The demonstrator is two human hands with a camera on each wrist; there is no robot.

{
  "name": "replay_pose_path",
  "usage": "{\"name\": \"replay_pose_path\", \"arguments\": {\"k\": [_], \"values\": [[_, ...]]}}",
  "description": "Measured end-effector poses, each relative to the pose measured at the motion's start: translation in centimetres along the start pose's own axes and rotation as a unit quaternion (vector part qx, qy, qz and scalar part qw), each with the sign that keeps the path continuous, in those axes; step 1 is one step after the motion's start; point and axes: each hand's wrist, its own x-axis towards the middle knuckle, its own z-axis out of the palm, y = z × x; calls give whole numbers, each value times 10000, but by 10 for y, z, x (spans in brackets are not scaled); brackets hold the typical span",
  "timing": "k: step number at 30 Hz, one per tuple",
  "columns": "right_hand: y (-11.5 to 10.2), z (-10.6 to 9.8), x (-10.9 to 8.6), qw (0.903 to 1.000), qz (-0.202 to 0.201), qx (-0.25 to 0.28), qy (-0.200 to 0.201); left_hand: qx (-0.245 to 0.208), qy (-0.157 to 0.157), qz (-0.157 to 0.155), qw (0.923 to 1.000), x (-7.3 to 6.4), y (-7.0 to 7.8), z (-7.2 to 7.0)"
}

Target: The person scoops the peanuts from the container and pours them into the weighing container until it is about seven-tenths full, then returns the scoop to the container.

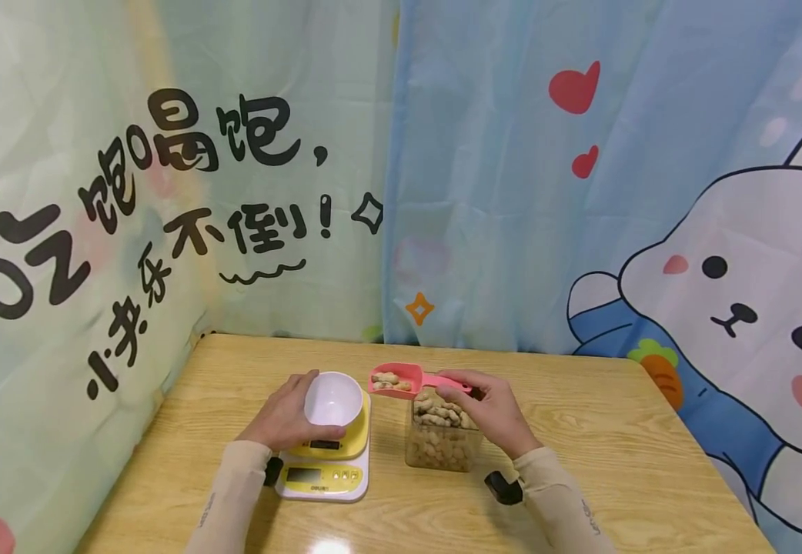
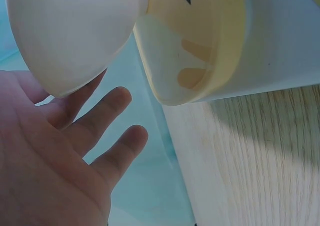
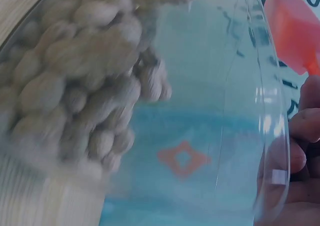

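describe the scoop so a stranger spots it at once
On the wooden table, right of the scale, stands a clear container of peanuts. Near its top, the right hand holds the scoop by its handle. Unlike the white bowl, it is bright pink.

- A pale wooden table (image 1: pixel 595 431) carries a white-and-yellow plastic kitchen scale (image 1: pixel 362 481) and, to its right and apart from it, a clear rectangular plastic container (image 1: pixel 442 455).
- A small round white bowl (image 1: pixel 334 398) is over the scale's platform, behind its display; whether they touch is unclear.
- The left grip (image 1: pixel 286 412) is at the bowl's left, thumb along its near side.
- Tan unshelled peanuts (image 1: pixel 440 413) lie in the container.
- A pink scoop (image 1: pixel 411 374) is right of the bowl, over the container's far left corner, more peanuts in it.
- Its handle runs right into the right grip (image 1: pixel 494 404).
- Printed fabric curtains (image 1: pixel 484 115) hang behind the table.
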Motion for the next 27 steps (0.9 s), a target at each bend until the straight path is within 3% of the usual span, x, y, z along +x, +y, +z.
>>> {"name": "replay_pose_path", "arguments": {"k": [12, 27], "values": [[-9, 41, 22, 9984, 65, -263, -488, 52, 20, 43, 10000, 5, -6, 6], [-13, 55, 33, 9894, 275, -1091, -917, 89, 3, -66, 9999, 3, -1, 4]]}}
